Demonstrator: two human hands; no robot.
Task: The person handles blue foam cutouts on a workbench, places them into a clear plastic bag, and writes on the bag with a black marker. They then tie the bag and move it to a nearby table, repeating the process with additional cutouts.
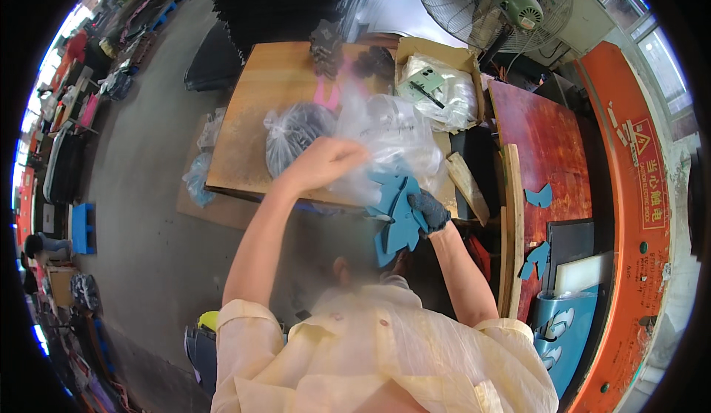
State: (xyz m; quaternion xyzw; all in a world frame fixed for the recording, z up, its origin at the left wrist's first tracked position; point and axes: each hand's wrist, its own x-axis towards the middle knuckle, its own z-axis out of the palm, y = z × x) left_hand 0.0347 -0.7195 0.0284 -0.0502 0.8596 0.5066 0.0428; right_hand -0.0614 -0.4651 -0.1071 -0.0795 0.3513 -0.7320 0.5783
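Note:
My right hand point(430, 213), in a dark knit glove, grips a stack of blue cut sheet pieces point(404, 213) over the table's front edge. Their upper ends lie within or behind the mouth of a clear plastic bag point(355, 182). My bare left hand point(333, 160) is at the left side of this bag, fingers curled on its film; the fingertips are partly hidden. Just behind that hand sits a tied clear bag point(297, 132) with dark contents. A larger clear bag with writing point(394, 127) lies beyond the blue pieces.
On the wooden table point(261, 80) are dark cut pieces point(326, 49) and pink pieces point(328, 94). A cardboard box point(436, 46) holds plastic bags, a phone point(426, 81) and a pen point(426, 95). A fan point(516, 5) stands behind. At right, blue offcuts point(537, 196) lie on a red board point(555, 152).

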